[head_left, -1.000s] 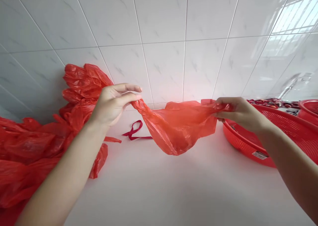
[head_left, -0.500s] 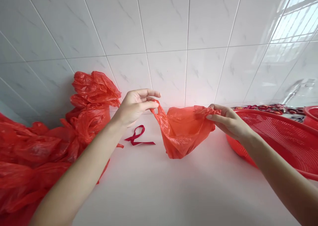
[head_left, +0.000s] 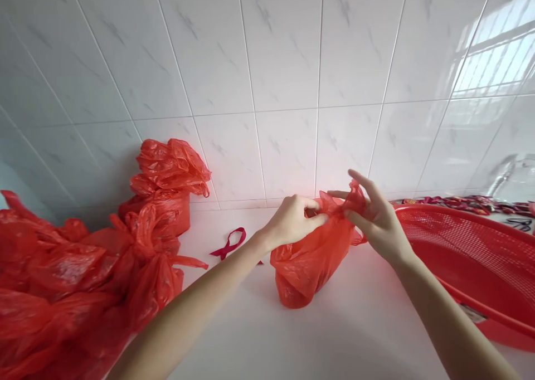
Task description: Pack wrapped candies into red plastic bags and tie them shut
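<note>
A thin red plastic bag (head_left: 307, 271) rests on the white surface in front of me, its lower part bulging round something hidden inside. Its top is bunched up between my two hands. My left hand (head_left: 295, 218) pinches the gathered plastic from the left side. On the right, my right hand (head_left: 374, 218) grips the upper end between thumb and fingers, with the index finger raised. A dark red ribbon (head_left: 229, 245) lies looped on the surface left of the bag, partly covered by my left forearm.
Several filled red plastic bags (head_left: 71, 285) are heaped at the left, some stacked against the tiled wall (head_left: 288, 146). A red mesh basket (head_left: 468, 268) stands at the right. Behind it lies a row of dark red patterned items (head_left: 468, 203) along the wall.
My hands have come together from holding the bag's handles apart. The bag's mouth, stretched wide before, is now gathered, and the bag sits lower in view.
</note>
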`<control>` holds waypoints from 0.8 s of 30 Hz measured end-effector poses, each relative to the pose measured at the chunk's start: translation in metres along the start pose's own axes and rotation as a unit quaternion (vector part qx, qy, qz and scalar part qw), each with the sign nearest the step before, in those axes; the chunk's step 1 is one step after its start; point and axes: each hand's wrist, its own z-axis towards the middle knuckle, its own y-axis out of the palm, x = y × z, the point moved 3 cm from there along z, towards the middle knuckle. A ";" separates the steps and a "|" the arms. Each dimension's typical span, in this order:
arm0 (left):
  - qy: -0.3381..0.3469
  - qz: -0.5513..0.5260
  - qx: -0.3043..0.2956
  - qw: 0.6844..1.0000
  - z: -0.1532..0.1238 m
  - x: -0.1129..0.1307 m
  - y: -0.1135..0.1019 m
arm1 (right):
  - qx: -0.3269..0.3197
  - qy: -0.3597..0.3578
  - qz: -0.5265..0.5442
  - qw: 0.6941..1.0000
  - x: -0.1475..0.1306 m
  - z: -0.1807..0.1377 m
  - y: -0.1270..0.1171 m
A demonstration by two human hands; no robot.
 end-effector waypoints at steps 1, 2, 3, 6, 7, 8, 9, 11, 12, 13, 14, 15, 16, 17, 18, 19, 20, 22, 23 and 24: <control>-0.002 -0.002 0.021 1.000 0.001 -0.002 -0.002 | 0.018 -0.009 -0.013 1.000 0.001 0.000 -0.003; -0.008 -0.005 0.037 0.999 0.002 -0.004 -0.004 | 0.035 -0.016 -0.024 0.999 0.002 0.001 -0.006; -0.015 -0.008 0.049 0.999 0.002 -0.006 -0.007 | 0.050 -0.021 -0.034 0.998 0.003 0.002 -0.009; -0.025 -0.032 0.057 0.998 0.003 -0.010 -0.013 | 0.060 -0.029 -0.064 0.996 0.004 0.005 -0.015; -0.026 -0.046 0.054 0.997 0.004 -0.010 -0.014 | 0.055 -0.024 -0.080 0.995 0.004 0.006 -0.016; -0.026 -0.060 0.052 0.996 0.005 -0.011 -0.015 | 0.048 -0.018 -0.099 0.994 0.003 0.007 -0.016; -0.026 -0.074 0.052 0.996 0.006 -0.011 -0.016 | 0.037 -0.008 -0.116 0.992 0.001 0.007 -0.015; -0.021 -0.088 0.056 0.994 0.008 -0.010 -0.016 | 0.011 0.009 -0.140 0.990 -0.003 0.006 -0.012; -0.013 -0.088 0.058 0.994 0.009 -0.009 -0.015 | -0.004 0.011 -0.148 0.989 -0.005 0.005 -0.009; -0.004 -0.085 0.057 0.995 0.010 -0.008 -0.015 | -0.022 0.009 -0.158 0.987 -0.008 0.004 -0.006; 0.004 -0.081 0.058 0.995 0.010 -0.006 -0.014 | -0.039 0.005 -0.172 0.984 -0.010 0.003 -0.003; 0.008 -0.074 0.060 0.995 0.010 -0.005 -0.013 | -0.052 0.003 -0.188 0.981 -0.012 0.002 0.000; 0.009 -0.066 0.064 0.996 0.010 -0.003 -0.013 | -0.063 0.002 -0.206 0.977 -0.013 0.001 0.002; 0.006 -0.057 0.070 0.996 0.010 -0.002 -0.012 | -0.072 0.004 -0.220 0.973 -0.013 0.001 0.004; 0.001 -0.049 0.075 0.996 0.009 -0.001 -0.013 | -0.077 0.010 -0.227 0.971 -0.013 0.000 0.005; -0.004 -0.042 0.076 0.996 0.009 0.000 -0.013 | -0.078 0.016 -0.225 0.971 -0.012 0.000 0.006; -0.007 -0.039 0.073 0.997 0.008 0.002 -0.013 | -0.079 0.021 -0.216 0.973 -0.012 0.000 0.006; -0.011 -0.043 0.055 0.997 0.008 0.005 -0.014 | -0.077 0.029 -0.193 0.978 -0.012 0.000 0.006; -0.012 -0.047 0.043 0.998 0.009 0.007 -0.014 | -0.075 0.031 -0.184 0.980 -0.012 0.000 0.005; -0.010 -0.049 0.030 0.998 0.009 0.009 -0.014 | -0.073 0.032 -0.178 0.981 -0.013 0.000 0.005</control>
